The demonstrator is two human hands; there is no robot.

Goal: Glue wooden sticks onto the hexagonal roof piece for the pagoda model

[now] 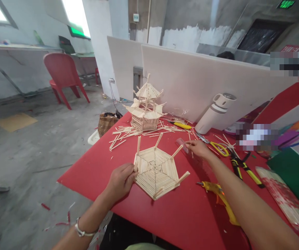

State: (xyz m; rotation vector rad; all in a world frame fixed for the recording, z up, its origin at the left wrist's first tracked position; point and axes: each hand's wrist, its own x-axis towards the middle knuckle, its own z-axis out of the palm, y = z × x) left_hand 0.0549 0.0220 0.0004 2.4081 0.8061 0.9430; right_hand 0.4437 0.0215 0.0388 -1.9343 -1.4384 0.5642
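Note:
A flat hexagonal panel of wooden sticks [156, 170] with upright posts at its corners lies on the red table [185, 215]. My left hand [122, 180] is closed on the panel's left edge, pinching it by a corner post. My right hand [197, 148] reaches past the panel's right side, fingers closed around a clear plastic ruler [183, 143]. Behind the panel stands a stick-built pagoda model [146, 107] amid loose sticks [128, 133].
Yellow-handled scissors [218, 146], pliers [243, 166], a yellow glue gun [221, 199] and a yellow knife [180, 125] lie on the table. A white bottle [215, 113] leans against white partition boards [191, 80]. A packet of sticks [287, 201] lies right. A red chair [63, 76] stands far left.

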